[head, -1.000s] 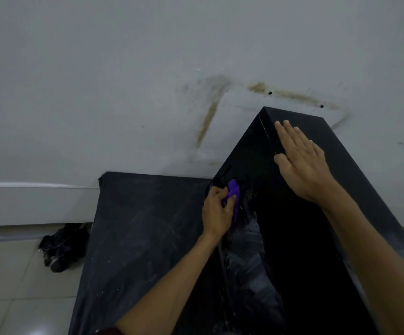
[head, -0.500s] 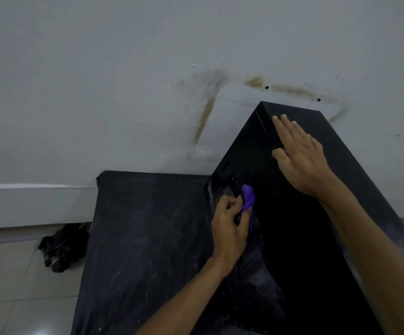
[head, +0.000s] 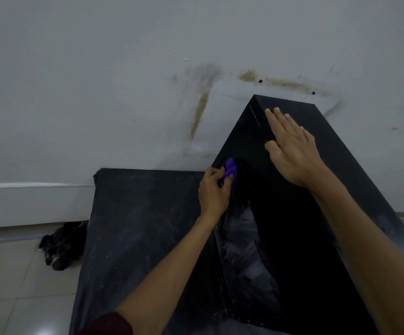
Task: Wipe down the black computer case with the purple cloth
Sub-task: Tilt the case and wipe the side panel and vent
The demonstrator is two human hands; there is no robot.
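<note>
The black computer case [head: 300, 238] stands upright at the right, its top sloping away toward the wall. My right hand [head: 293, 151] lies flat on the case's top near its left edge, fingers straight. My left hand [head: 214, 192] grips the bunched purple cloth [head: 231, 171] and holds it against the case's left side face, near the upper far corner. Pale smears show on that face below the cloth. Most of the cloth is hidden inside my fist.
A dusty black flat panel [head: 143, 226] lies to the left of the case, against the stained white wall [head: 196, 68]. A dark crumpled bundle [head: 62, 245] sits on the tiled floor [head: 14, 286] at the left, under a white ledge.
My left hand with the cloth slid down the side face and has come back up toward the upper corner. My right hand stayed flat on the top.
</note>
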